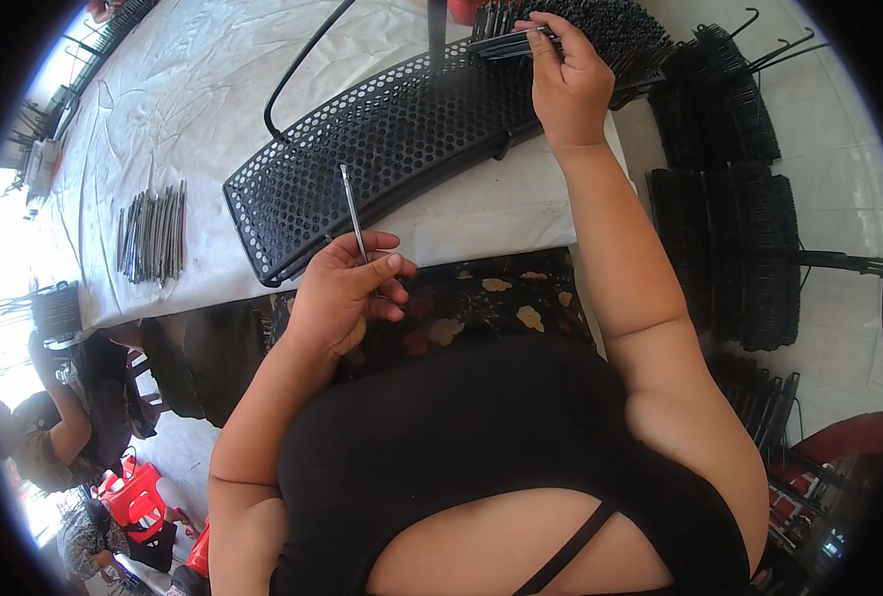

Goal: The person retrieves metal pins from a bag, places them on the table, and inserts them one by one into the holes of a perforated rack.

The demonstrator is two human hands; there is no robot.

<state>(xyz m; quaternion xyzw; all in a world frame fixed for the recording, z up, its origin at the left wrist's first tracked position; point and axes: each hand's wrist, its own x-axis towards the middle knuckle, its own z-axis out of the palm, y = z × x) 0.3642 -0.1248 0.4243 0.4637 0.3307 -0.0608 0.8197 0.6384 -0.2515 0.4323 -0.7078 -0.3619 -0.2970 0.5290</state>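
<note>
My left hand [337, 293] is closed round a slim silver metal rod [353, 214], which points up and away with a small shaped tip at its far end. It hovers by the near edge of a long black perforated metal rack [332, 189]. Farther off to the right, my right hand [573, 89] pinches thin dark rods [511, 46] between thumb and fingers. These lie at the rack's far right end, beside a dense pile of similar dark rods [610, 35]. The exact shape of the pinched rods' ends is partly hidden by my fingers.
A bundle of metal rods [151, 233] lies on the white-covered table [203, 109] at left. A black handle [302, 70] arches above the rack. Stacked dark racks [725, 253] stand on the tiled floor at right. Other people [59, 417] and a red plastic chair [134, 502] are at lower left.
</note>
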